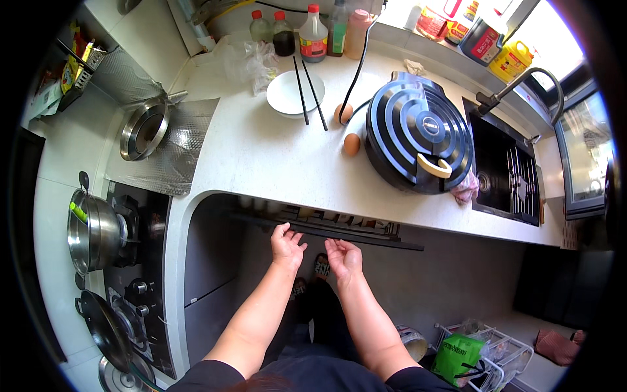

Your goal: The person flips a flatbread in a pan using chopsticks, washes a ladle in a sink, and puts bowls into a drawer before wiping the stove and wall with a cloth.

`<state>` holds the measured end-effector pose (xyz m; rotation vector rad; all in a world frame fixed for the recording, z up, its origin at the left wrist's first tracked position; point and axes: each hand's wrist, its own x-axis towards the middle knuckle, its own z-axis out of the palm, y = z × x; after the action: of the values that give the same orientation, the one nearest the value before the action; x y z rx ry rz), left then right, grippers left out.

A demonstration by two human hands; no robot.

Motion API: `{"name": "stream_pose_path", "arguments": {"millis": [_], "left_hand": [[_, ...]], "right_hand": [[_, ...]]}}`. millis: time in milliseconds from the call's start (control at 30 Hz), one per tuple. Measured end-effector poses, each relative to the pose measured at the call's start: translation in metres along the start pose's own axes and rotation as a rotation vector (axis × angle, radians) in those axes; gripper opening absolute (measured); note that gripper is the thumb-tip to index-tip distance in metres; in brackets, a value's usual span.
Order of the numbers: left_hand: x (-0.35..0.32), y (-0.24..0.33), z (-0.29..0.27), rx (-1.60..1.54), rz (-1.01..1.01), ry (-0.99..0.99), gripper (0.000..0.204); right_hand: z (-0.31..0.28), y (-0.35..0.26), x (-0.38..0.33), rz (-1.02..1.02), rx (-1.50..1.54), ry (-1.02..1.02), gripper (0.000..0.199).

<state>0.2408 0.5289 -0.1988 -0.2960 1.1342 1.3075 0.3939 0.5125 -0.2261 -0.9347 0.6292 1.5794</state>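
Below the counter's front edge, a dark drawer (382, 243) is pulled partway out, with small items lying in its compartments. My left hand (286, 247) is at the drawer's front edge, palm turned up, fingers loosely bent and apart. Beside it, my right hand (344, 260) lies palm up just below the same edge with fingers stretched. Neither hand shows anything in it. Whether the fingertips touch the drawer I cannot tell. On the counter above are a white bowl (282, 95) with a pair of black chopsticks (302, 91) across it, two eggs (352, 144) and a round black electric griddle (418, 130), lid down.
The sink (493, 157) is at the right. At the left stand a steel pot (98, 232) and a black wok (103, 326) on the gas stove (145, 313). Several sauce bottles (313, 36) line the back wall. A wire rack (506, 353) is on the floor, lower right.
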Motion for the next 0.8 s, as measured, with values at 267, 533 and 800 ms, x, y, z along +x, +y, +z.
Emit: {"name": "stream_pose_path", "arguments": {"millis": [267, 533, 800], "left_hand": [[0.025, 0.01, 0.047, -0.057, 0.092, -0.064, 0.06], [0.045, 0.014, 0.073, -0.202, 0.12, -0.198, 0.067], [0.048, 0.015, 0.072, -0.19, 0.103, -0.212, 0.073]], "right_hand": [[0.034, -0.016, 0.039, -0.032, -0.063, -0.23, 0.046], [0.065, -0.023, 0.047, -0.075, 0.026, -0.209, 0.052], [0.051, -0.025, 0.052, 0.0, 0.013, -0.267, 0.048]]}}
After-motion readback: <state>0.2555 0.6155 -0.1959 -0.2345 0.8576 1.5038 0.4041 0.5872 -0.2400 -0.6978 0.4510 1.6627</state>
